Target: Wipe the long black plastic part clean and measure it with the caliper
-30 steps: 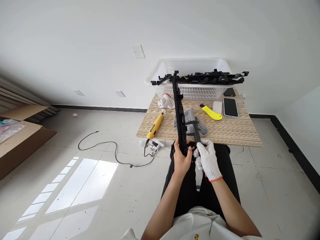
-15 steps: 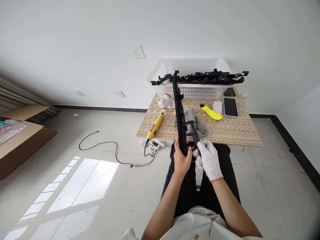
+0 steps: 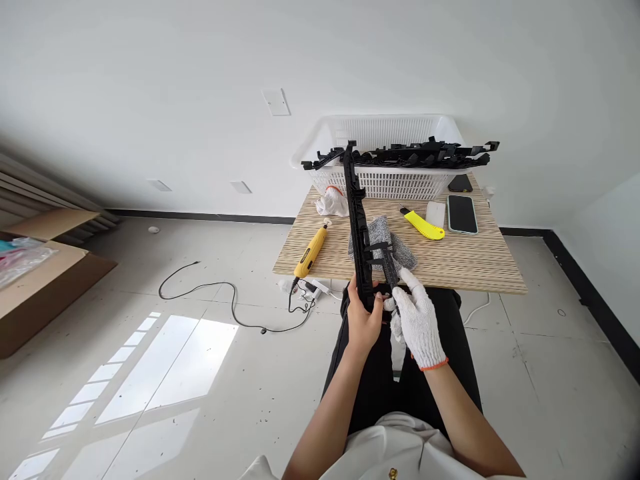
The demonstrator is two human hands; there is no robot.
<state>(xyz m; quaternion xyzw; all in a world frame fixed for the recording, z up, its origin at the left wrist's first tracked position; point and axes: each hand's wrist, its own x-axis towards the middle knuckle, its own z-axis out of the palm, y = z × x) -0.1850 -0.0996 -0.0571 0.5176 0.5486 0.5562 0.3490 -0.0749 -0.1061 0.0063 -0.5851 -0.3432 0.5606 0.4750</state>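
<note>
The bare left hand (image 3: 364, 319) is clenched round the near end of a long black plastic strip (image 3: 356, 213), which rises from just above the person's lap and slants away over the near edge of the counter (image 3: 465, 267), its far tip reaching up in front of the white basket (image 3: 385, 180). The gloved right hand (image 3: 417, 319) is closed on a shorter black tool or bracket (image 3: 387, 263) that lies alongside the strip's lower part and touches it; whether it is a caliper or a clip-on piece is too small to tell. The strip looks light and fairly stiff, but thin enough to flex or whip along its length, with many small tabs and notches that could snag or snap, so the sound place to take hold seems to be the plain spine near the end, as the left hand does, not the projecting lugs. A bare palm may slip on smooth plastic; the glove should hold better. More black strips (image 3: 425, 155) lie across the basket's rim at the far side. On the counter are a grey cloth (image 3: 400, 250) under the strip, a yellow rotary tool (image 3: 310, 253) to the left, a yellow knife (image 3: 424, 225), a phone (image 3: 461, 213) to the right, and a spare white glove (image 3: 331, 202).
</note>
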